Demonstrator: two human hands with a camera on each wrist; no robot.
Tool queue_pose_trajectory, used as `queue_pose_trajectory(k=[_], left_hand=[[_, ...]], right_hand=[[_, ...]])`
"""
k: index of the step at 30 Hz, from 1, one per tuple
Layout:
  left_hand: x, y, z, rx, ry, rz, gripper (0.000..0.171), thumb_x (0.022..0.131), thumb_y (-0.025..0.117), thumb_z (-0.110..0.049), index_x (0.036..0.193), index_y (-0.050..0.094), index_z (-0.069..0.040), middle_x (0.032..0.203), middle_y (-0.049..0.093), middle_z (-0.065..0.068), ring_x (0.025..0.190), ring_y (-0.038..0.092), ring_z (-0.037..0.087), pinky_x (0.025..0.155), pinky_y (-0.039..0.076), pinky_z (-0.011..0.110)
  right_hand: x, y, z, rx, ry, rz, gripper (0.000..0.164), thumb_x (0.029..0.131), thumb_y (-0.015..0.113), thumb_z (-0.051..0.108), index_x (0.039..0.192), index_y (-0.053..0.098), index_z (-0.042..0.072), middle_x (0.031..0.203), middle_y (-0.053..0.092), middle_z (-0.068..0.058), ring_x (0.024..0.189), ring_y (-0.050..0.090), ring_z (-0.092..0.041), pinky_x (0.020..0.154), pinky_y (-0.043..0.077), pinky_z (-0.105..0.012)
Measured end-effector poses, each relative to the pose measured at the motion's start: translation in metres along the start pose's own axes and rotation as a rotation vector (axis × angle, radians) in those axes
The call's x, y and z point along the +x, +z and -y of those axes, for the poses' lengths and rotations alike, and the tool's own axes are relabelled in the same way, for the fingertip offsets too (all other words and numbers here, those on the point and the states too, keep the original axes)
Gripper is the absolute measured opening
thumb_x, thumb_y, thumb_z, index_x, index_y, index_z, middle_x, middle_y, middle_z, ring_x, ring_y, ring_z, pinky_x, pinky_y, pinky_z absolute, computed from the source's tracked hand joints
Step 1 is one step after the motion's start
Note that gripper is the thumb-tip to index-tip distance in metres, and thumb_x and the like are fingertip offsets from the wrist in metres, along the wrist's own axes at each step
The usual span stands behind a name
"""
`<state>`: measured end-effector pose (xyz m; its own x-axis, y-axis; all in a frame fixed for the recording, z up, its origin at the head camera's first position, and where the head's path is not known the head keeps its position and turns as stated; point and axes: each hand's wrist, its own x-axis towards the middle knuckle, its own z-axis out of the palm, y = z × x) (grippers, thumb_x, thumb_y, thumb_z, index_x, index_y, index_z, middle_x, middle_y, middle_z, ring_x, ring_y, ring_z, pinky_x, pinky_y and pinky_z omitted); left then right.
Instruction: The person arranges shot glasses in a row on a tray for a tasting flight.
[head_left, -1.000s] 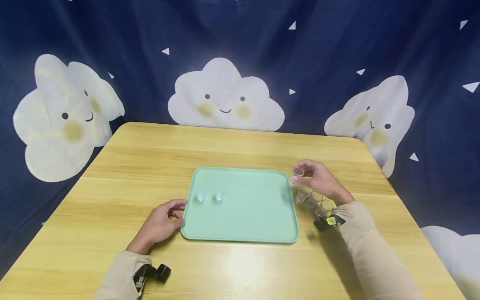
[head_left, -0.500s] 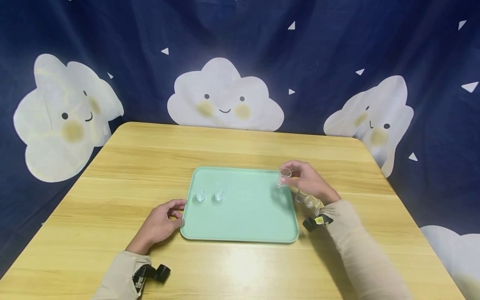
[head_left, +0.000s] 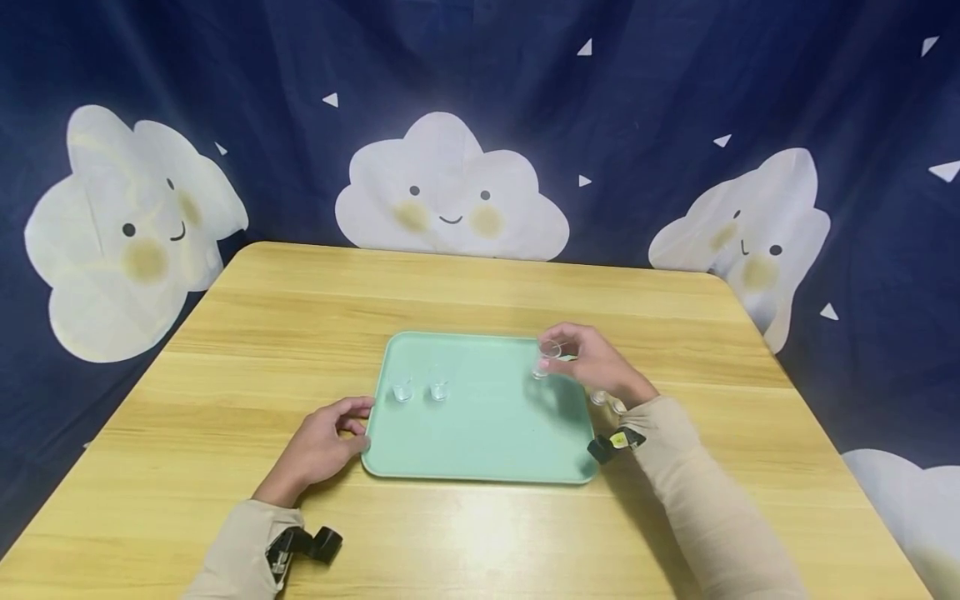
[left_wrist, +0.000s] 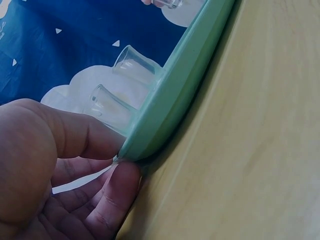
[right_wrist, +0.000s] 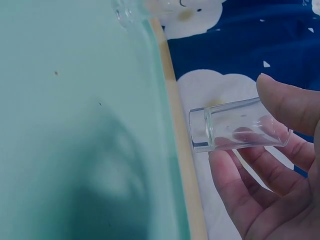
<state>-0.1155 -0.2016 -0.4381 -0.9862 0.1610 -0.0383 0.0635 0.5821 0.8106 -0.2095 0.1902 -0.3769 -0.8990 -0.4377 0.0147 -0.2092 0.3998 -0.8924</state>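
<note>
A pale green tray (head_left: 487, 450) lies on the table. My left hand (head_left: 322, 442) is at its left edge, finger and thumb gripping the rim; the left wrist view shows the fingertips (left_wrist: 125, 175) there. Two small clear shot glasses stand upright on the tray's left part, one nearer the edge (head_left: 402, 390) and another (head_left: 438, 388) beside it. My right hand (head_left: 592, 358) holds a third shot glass (right_wrist: 240, 125) between thumb and fingers, above the tray's far right corner. Its base is apart from the tray, and it looks to contain nothing.
More shot glasses (head_left: 617, 406) stand on the wooden table (head_left: 465, 542) right of the tray, partly hidden by my right hand and sleeve. A dark blue curtain (head_left: 480, 58) with clouds hangs behind the table.
My right hand has carried the shot glass leftward, from beside the tray's right edge to over its far right corner. The left hand has stayed at the tray's edge.
</note>
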Motion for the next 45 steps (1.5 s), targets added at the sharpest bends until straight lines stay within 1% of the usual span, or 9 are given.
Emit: queue_pose_trajectory(k=[3, 9, 13, 21, 26, 29, 33, 42, 45], left_hand=[[0.0, 0.0, -0.001, 0.002, 0.004, 0.001, 0.05, 0.08, 0.064, -0.002, 0.129, 0.057, 0.001, 0.112, 0.063, 0.009, 0.087, 0.057, 0.017, 0.075, 0.044, 0.031], [0.0, 0.0, -0.001, 0.0, 0.004, -0.002, 0.049, 0.08, 0.064, -0.002, 0.129, 0.058, 0.001, 0.111, 0.063, 0.009, 0.087, 0.057, 0.017, 0.075, 0.045, 0.03], [-0.001, 0.0, -0.001, -0.003, 0.001, -0.001, 0.05, 0.08, 0.065, -0.002, 0.129, 0.058, 0.001, 0.112, 0.063, 0.009, 0.087, 0.057, 0.016, 0.075, 0.045, 0.03], [-0.002, 0.0, -0.005, 0.002, -0.01, -0.003, 0.05, 0.08, 0.067, -0.002, 0.129, 0.058, 0.001, 0.113, 0.063, 0.009, 0.087, 0.057, 0.015, 0.076, 0.044, 0.031], [-0.002, -0.001, -0.005, 0.015, -0.012, -0.002, 0.05, 0.08, 0.066, -0.002, 0.129, 0.058, 0.001, 0.113, 0.063, 0.009, 0.087, 0.058, 0.016, 0.076, 0.044, 0.032], [-0.001, 0.0, -0.004, 0.014, -0.01, 0.0, 0.05, 0.081, 0.065, -0.002, 0.13, 0.058, 0.0, 0.113, 0.063, 0.009, 0.087, 0.058, 0.016, 0.075, 0.044, 0.031], [-0.001, 0.0, -0.003, 0.013, 0.009, -0.001, 0.049, 0.081, 0.064, -0.002, 0.129, 0.058, 0.001, 0.111, 0.063, 0.01, 0.086, 0.058, 0.016, 0.075, 0.044, 0.031], [-0.001, -0.001, -0.002, 0.032, 0.027, -0.002, 0.049, 0.081, 0.065, -0.002, 0.129, 0.058, 0.0, 0.11, 0.064, 0.008, 0.085, 0.058, 0.015, 0.075, 0.044, 0.03], [-0.001, 0.0, -0.003, 0.031, 0.033, -0.002, 0.049, 0.081, 0.064, -0.002, 0.129, 0.058, 0.001, 0.11, 0.064, 0.009, 0.085, 0.058, 0.015, 0.076, 0.044, 0.031]], right_hand=[[0.003, 0.005, -0.001, -0.019, -0.019, 0.003, 0.04, 0.085, 0.073, 0.006, 0.119, 0.058, -0.009, 0.113, 0.06, -0.025, 0.101, 0.061, -0.029, 0.089, 0.048, -0.039], [0.008, 0.014, 0.0, -0.016, -0.004, 0.014, 0.04, 0.084, 0.073, 0.004, 0.119, 0.058, -0.009, 0.112, 0.062, -0.023, 0.101, 0.062, -0.03, 0.088, 0.048, -0.039], [0.01, 0.02, -0.001, -0.027, -0.014, 0.025, 0.038, 0.084, 0.073, 0.003, 0.118, 0.059, -0.009, 0.111, 0.062, -0.022, 0.1, 0.062, -0.029, 0.088, 0.048, -0.039], [0.015, 0.034, 0.002, 0.006, -0.052, 0.057, 0.037, 0.084, 0.072, 0.001, 0.117, 0.059, -0.011, 0.11, 0.062, -0.024, 0.1, 0.061, -0.031, 0.091, 0.046, -0.045], [0.019, 0.043, 0.004, 0.013, -0.041, 0.07, 0.038, 0.084, 0.073, 0.002, 0.117, 0.06, -0.01, 0.111, 0.062, -0.024, 0.1, 0.061, -0.03, 0.089, 0.049, -0.041], [0.021, 0.047, 0.004, 0.024, -0.028, 0.079, 0.037, 0.083, 0.074, 0.002, 0.116, 0.06, -0.009, 0.109, 0.062, -0.021, 0.098, 0.062, -0.027, 0.086, 0.051, -0.037], [0.023, 0.052, 0.004, 0.028, -0.02, 0.088, 0.036, 0.083, 0.074, 0.002, 0.115, 0.061, -0.008, 0.108, 0.062, -0.018, 0.097, 0.061, -0.025, 0.085, 0.051, -0.034], [0.028, 0.064, 0.008, -0.023, -0.063, 0.105, 0.037, 0.082, 0.075, 0.003, 0.115, 0.061, -0.007, 0.108, 0.063, -0.021, 0.098, 0.062, -0.032, 0.087, 0.051, -0.039], [0.03, 0.067, 0.009, -0.019, -0.062, 0.115, 0.036, 0.082, 0.076, 0.003, 0.114, 0.062, -0.006, 0.107, 0.063, -0.02, 0.097, 0.063, -0.03, 0.087, 0.051, -0.038]])
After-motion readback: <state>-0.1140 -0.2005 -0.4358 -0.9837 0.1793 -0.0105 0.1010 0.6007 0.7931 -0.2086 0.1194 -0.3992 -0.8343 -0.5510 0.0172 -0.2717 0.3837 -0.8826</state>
